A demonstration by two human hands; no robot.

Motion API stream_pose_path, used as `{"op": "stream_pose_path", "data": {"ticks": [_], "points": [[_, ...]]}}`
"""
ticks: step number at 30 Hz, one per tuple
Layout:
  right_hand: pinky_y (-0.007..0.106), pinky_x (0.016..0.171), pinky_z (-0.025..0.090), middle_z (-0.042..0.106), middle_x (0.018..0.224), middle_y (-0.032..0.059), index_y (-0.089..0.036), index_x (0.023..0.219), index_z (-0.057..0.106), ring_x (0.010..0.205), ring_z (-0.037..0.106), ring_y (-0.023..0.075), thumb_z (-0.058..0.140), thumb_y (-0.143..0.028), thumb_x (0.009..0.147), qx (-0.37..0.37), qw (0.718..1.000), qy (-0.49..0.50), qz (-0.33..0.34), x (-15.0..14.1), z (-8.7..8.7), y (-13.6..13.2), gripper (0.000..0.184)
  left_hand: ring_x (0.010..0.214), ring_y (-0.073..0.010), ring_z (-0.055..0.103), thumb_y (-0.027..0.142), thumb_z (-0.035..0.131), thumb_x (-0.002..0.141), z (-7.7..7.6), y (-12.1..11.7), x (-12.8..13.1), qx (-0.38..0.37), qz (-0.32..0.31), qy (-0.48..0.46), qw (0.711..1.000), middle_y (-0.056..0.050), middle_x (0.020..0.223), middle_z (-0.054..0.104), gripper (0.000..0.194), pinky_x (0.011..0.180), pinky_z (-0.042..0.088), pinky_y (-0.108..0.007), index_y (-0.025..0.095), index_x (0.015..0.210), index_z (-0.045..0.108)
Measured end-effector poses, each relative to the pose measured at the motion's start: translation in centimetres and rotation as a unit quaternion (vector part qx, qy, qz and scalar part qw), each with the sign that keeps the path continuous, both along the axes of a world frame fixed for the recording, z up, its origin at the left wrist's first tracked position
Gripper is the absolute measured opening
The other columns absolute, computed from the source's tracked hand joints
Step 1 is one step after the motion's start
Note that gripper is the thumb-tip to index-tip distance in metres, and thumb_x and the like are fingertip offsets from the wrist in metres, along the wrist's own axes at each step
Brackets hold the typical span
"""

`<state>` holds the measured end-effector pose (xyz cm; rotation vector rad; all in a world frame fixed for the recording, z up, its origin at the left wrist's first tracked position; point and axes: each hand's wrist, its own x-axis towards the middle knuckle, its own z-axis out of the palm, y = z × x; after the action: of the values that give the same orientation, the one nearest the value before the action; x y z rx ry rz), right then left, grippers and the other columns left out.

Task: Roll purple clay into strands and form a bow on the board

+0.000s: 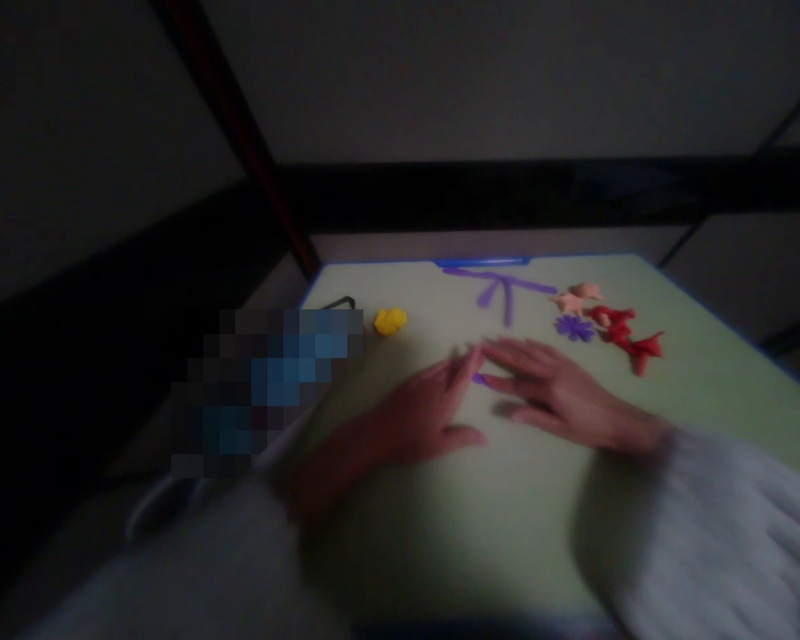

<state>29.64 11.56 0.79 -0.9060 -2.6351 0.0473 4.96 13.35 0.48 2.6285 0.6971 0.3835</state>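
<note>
My left hand [433,409] is stretched out low over the pale table [427,551], fingers together and thumb apart. Its fingertips meet those of my right hand [550,391], whose fingers are spread and point left. A small purple piece of modelling clay [479,379] shows between the hands, by a right fingertip; the rest of it, if any, is hidden. Beyond them lie long purple clay strips [507,298] in a branching shape. Motion blur softens both hands.
A yellow clay lump [390,321] lies at the left. To the right are a purple flower-like piece [575,328], pinkish pieces [572,303] and red clay shapes [619,333]. A blue clip-like strip [484,262] marks the far edge. A pixelated area [273,391] covers something at left.
</note>
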Motion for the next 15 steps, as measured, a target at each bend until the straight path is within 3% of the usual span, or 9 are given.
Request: {"op": "stream_pose_path", "data": {"ticks": [5, 11, 15], "points": [[0.054, 0.110, 0.025, 0.018, 0.156, 0.0086, -0.024, 0.144, 0.032, 0.142, 0.019, 0.0296, 0.039, -0.055, 0.091, -0.009, 1.000, 0.015, 0.022, 0.05, -0.06, -0.05, 0.061, 0.139, -0.0328, 0.027, 0.048, 0.059, 0.081, -0.03, -0.02, 0.02, -0.001, 0.011, 0.001, 1.000, -0.026, 0.151, 0.021, 0.094, 0.111, 0.028, -0.046, 0.010, 0.146, 0.002], [0.058, 0.107, 0.027, 0.020, 0.155, 0.0081, -0.029, 0.143, 0.034, 0.140, 0.023, 0.0305, 0.042, -0.053, 0.091, -0.031, 0.999, -0.022, 0.007, -0.30, -0.12, 0.03, 0.058, 0.140, -0.0317, 0.025, 0.048, 0.058, 0.081, 0.07, -0.01, 0.05, -0.001, 0.006, -0.003, 1.000, -0.025, 0.152, 0.020, 0.092, 0.110, 0.029, -0.045, 0.012, 0.146, 0.003], [0.053, 0.110, 0.025, 0.016, 0.156, 0.0080, -0.026, 0.146, 0.028, 0.142, 0.020, 0.0281, 0.038, -0.055, 0.091, -0.034, 0.999, 0.016, 0.009, -0.15, 0.34, -0.16, 0.063, 0.138, -0.0336, 0.028, 0.049, 0.058, 0.080, 0.06, -0.03, 0.06, -0.002, 0.013, -0.001, 1.000, -0.026, 0.150, 0.023, 0.094, 0.109, 0.030, -0.045, 0.011, 0.146, 0.002]]}}
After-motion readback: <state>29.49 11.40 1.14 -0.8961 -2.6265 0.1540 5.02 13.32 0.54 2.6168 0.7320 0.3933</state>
